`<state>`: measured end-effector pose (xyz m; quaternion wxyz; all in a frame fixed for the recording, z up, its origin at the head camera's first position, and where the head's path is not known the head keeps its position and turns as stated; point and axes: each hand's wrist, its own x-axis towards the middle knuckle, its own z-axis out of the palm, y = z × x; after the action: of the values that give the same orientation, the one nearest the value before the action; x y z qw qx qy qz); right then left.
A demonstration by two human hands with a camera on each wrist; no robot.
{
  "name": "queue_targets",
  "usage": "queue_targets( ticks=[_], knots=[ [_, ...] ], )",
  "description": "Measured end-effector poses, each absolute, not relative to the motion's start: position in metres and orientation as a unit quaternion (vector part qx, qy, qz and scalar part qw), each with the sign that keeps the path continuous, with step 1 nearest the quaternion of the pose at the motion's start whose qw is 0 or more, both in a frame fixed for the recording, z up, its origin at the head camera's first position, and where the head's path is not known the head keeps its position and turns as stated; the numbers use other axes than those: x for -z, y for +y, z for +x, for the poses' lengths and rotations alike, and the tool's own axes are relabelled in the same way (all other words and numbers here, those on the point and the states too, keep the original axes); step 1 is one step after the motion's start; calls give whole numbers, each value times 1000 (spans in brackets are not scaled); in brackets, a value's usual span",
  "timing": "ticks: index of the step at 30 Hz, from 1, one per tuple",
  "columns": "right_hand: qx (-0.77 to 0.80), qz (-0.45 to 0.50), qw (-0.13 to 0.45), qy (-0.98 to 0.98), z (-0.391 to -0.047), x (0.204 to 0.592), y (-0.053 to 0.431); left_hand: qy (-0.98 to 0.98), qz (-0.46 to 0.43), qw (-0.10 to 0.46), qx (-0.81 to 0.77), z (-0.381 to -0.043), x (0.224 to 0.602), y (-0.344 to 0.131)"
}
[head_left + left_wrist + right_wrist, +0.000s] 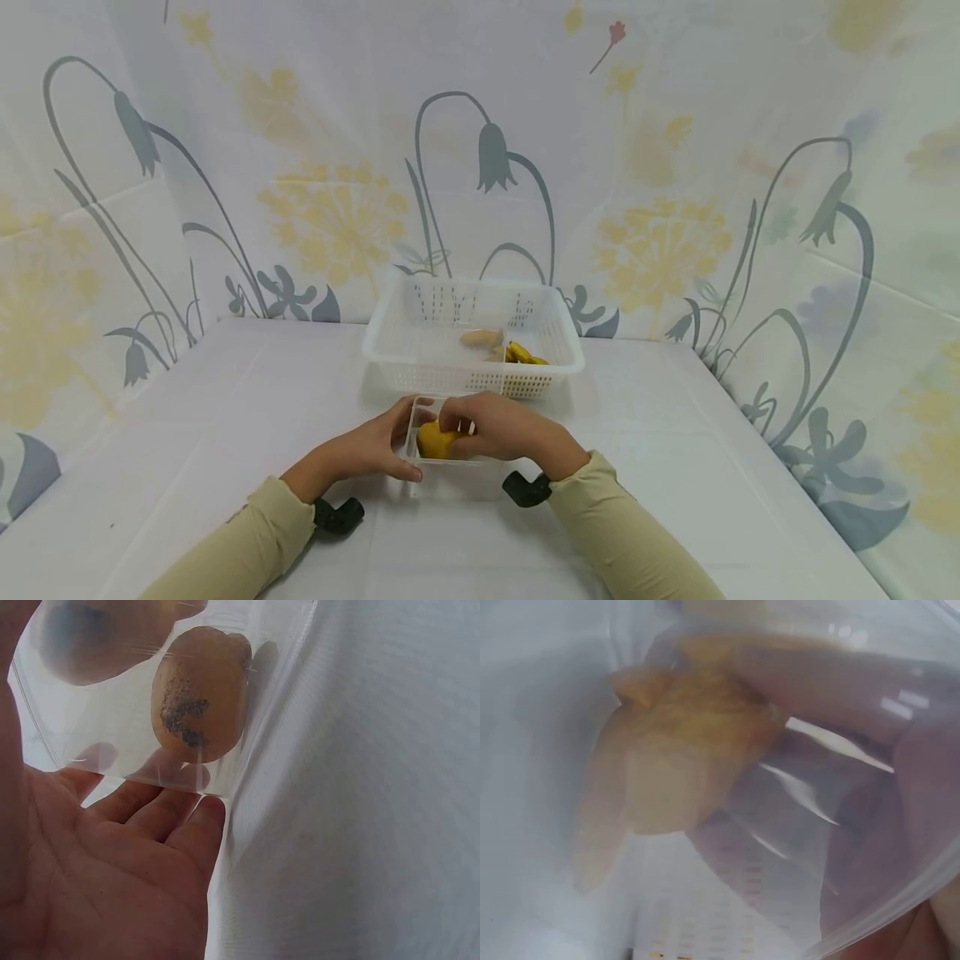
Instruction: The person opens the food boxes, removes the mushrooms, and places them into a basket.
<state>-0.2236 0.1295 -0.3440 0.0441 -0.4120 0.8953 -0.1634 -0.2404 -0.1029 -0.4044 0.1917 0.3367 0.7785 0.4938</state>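
A clear plastic box [457, 482] stands on the table with rounded yellow-orange pieces inside. My left hand [378, 442] grips its left end, thumb at the near corner and fingers at the far one. Through the box wall, the left wrist view shows a brownish oval piece [201, 697] with dark marks and another rounded piece [105, 637]. My right hand [498, 427] reaches into the box from above, its fingers curled against a yellow lumpy piece [435, 440]. In the right wrist view the yellow-orange piece [667, 765] appears blurred through plastic; its kind is unclear.
Behind the box stands a white perforated basket [390, 346]. Yellow banana-like pieces [525, 354] lie on its right side, with a tan piece [482, 337] beside them. The white-covered table [247, 400] meets a flower-printed cloth [345, 108] at the back and sides.
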Motion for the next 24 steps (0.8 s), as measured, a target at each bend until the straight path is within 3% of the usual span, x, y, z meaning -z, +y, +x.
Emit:
queue_targets(
  ticks=[24],
  knots=[
    [255,-403,3,879,-224,335,140,796,317,189,-480,-239,403,-102]
  ],
)
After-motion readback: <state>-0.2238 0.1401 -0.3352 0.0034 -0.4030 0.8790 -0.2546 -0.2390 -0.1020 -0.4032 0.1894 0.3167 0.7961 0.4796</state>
